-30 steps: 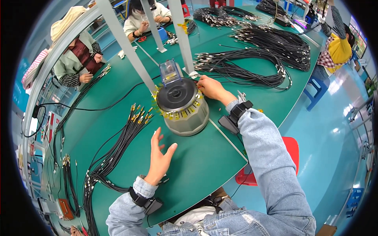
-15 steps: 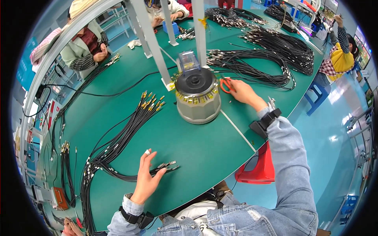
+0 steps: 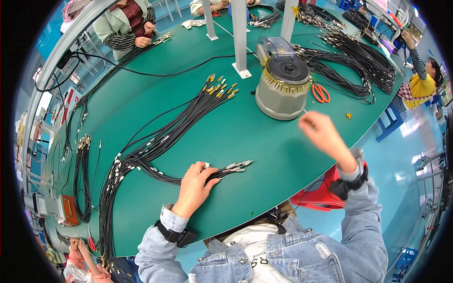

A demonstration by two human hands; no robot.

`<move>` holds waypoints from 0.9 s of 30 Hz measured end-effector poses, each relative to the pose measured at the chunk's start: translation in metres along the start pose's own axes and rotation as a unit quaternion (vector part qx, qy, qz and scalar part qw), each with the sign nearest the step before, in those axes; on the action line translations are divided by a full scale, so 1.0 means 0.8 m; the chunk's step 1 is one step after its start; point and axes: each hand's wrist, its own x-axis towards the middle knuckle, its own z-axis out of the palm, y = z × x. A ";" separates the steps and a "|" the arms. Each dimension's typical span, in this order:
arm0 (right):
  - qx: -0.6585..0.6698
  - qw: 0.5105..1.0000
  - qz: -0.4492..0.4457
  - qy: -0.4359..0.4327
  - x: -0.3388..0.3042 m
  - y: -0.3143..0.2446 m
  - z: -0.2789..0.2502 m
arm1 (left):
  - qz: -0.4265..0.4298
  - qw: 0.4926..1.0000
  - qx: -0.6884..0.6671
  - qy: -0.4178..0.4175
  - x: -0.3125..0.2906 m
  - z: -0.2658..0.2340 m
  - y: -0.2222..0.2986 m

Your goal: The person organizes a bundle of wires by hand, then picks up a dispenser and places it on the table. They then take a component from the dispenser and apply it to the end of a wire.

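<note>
- Head view, near-left of the round dispenser [image 3: 282, 89]: left hand [image 3: 193, 186] over black cables [image 3: 163, 178], fingers half curled beside their silver ends [image 3: 236, 166] (grip unclear).
- Right hand [image 3: 323, 134] on the dispenser's near side, fingers bunched; blur hides any hold.
- Orange scissors [image 3: 321, 93] right of it, grey posts [image 3: 239, 37] left and behind.
- Green table [image 3: 264, 146] spreads before the dispenser, edge curving.

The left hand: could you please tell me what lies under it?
Black cables pass under the left hand, their silvery ends showing to its right; the stretch beneath the hand is covered.
</note>
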 end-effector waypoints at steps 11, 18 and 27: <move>-0.040 0.985 -0.162 -0.045 -0.047 -0.104 0.168 | 0.042 0.997 -0.025 0.060 -0.010 -0.027 -0.038; -0.103 0.962 -0.250 -0.048 -0.008 -0.091 0.187 | 0.050 0.994 0.075 0.055 -0.034 -0.042 -0.080; -0.128 0.948 -0.288 -0.040 0.049 -0.043 0.153 | 0.035 0.993 0.067 0.092 -0.007 0.013 -0.027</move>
